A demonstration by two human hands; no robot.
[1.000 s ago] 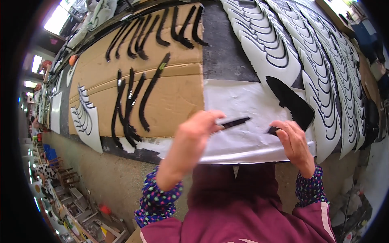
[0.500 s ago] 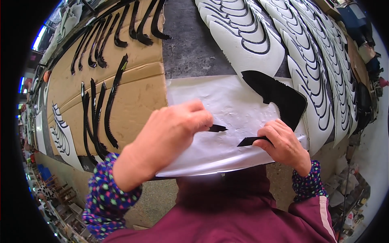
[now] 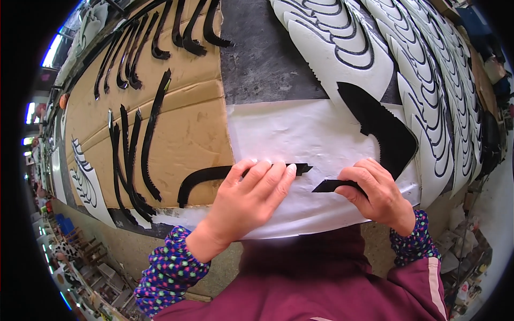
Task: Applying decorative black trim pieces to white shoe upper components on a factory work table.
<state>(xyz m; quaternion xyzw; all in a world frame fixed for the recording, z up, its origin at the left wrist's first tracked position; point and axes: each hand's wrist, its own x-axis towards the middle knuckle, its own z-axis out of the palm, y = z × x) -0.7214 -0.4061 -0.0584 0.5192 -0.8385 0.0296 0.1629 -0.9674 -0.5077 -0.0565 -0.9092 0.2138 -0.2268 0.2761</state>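
My left hand lies flat over a black curved strip, fingers stretched across it; the thumb is hidden. The strip's bent end rests on cardboard, its notched tip on a white sheet. To the right, my right hand pinches a second black strip between thumb and curled fingers, its pointed end facing left. Most of that strip is hidden in the hand. Beyond the right hand lies a broad black piece with a toothed edge, partly over the sheet.
Brown cardboard at the left bears several loose black strips. Rows of overlapping white pieces with black curved lines spread over the far right of the dark table. A small white stack lies at the left edge.
My left hand has gone from a closed grip on a black strip to flat fingers over it, and the strip's curve now shows. My right hand keeps its pinch. The view has shifted slightly.
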